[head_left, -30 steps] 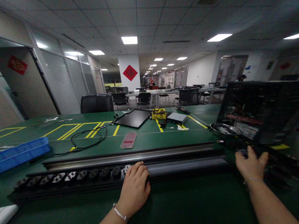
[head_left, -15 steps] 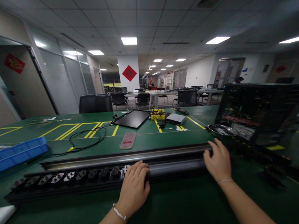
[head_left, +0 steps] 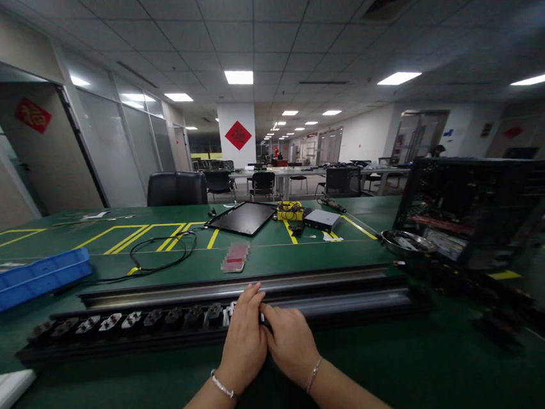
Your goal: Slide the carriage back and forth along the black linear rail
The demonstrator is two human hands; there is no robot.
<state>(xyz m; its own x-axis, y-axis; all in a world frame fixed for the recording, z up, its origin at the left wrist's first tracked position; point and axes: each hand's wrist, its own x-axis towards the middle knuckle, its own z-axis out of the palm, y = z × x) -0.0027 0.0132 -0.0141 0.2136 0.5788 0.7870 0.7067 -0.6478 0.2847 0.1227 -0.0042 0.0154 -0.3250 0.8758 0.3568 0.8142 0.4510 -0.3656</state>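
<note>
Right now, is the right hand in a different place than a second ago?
Yes: judged against the metal bowl, the right hand has moved left, from near it to beside the left hand at the black rail.

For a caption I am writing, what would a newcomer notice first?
Probably the left grip and right grip, meeting at a long black rail in front, its left part holding small modules. Next, the open computer case at right and the red diamond on the pillar behind.

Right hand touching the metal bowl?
Apart. The head view shows it: the right hand is beside the left hand at the black rail, with the metal bowl well off to the right.
</note>
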